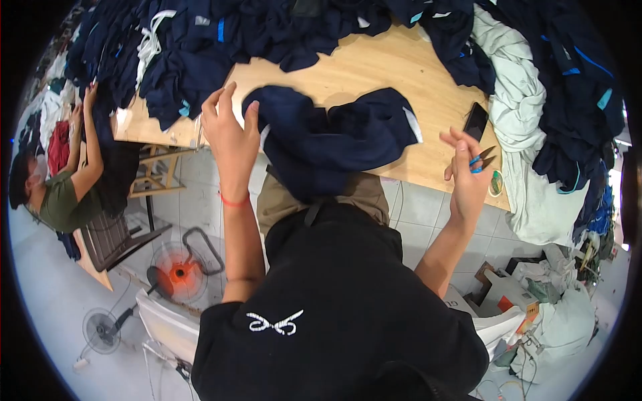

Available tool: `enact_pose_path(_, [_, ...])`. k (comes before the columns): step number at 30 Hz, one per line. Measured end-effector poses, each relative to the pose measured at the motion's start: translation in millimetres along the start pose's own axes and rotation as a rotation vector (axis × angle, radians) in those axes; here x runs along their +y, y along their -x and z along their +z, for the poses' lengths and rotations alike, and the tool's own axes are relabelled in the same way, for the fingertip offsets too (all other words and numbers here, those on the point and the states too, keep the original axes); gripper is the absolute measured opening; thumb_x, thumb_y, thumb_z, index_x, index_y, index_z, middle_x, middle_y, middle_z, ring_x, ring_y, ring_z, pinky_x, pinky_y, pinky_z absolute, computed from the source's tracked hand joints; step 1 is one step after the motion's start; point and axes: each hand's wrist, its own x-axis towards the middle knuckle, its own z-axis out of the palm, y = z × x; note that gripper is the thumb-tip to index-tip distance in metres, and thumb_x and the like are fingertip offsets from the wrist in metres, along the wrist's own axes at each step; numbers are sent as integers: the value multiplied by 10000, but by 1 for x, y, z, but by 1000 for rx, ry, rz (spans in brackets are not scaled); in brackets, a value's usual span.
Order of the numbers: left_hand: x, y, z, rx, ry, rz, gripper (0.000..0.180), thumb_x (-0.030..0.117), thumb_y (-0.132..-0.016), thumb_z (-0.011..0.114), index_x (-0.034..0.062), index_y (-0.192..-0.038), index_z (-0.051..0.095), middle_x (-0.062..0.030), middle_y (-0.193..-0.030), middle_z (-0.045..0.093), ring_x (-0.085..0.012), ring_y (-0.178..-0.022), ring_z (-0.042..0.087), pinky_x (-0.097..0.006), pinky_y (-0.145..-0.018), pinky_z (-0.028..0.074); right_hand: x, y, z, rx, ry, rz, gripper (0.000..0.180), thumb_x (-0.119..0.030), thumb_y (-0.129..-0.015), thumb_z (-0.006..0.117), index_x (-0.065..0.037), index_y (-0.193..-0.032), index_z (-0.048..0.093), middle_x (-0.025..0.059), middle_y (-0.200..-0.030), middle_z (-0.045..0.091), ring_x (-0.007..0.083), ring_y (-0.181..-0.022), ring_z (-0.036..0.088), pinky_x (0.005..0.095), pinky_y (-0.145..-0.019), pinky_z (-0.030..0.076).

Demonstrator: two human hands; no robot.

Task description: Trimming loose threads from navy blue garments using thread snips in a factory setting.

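Navy garment (pixel 334 144) lay on the tabletop (pixel 374 70), draping toward the lap. Left hand (pixel 231 134) pinched its edge; right hand (pixel 468 167) gripped small blue-handled snips (pixel 480 160). Trimming seemed underway; next, bringing blades to fabric.

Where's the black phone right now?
In the head view, the black phone lies on the wooden table at the person's right, just above the right hand holding small blue-handled snips, beside the pale green cloth.
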Motion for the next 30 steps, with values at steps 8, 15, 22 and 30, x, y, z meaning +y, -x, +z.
enact_pose_path(8, [64, 46, 92, -253, 432, -87, 327, 269, -888, 845, -2, -1035, 736, -164, -1008, 733, -374, -965, 700, -464, -831, 553, 31, 8, -3, 13, 80, 109, 268, -201, -1084, 637, 20, -1210, 719, 82, -1001, 788, 41, -682, 565, 214, -560, 436])
enact_pose_path(15, [52, 44, 99, -635, 925, -254, 219, 199, -942, 782, 13, -937, 666, -56, -898, 726, -140, -766, 597, -296, -674, 444, 102, -6, 11, -29, 198, 128, 196, -132, -1055, 659, 18, -1145, 747, 91, -1022, 783, 75, -710, 582, 248, -595, 460])
enact_pose_path(22, [37, 29, 17, -604, 1633, -724, 729, -95, -785, 647, 8, -1481, 458, -85, -1376, 610, -187, -1285, 607, -286, -1117, 463, 172, -36, 33, 99, 409, -61, 290, -171, -926, 806, 17, -1135, 736, 112, -976, 764, 163, -816, 674, 322, -694, 531])
enact_pose_path(30, [28, 23, -31, -434, 1589, -432, 1069, 3, -700, 762, 23, -1656, 283, -110, -1587, 448, -235, -1515, 394, -335, -1268, 268, 123, -47, 9, 209, 445, -134, 170, 3, -841, 755, 1, -1010, 769, 97, -924, 744, 195, -868, 680, 335, -824, 540])
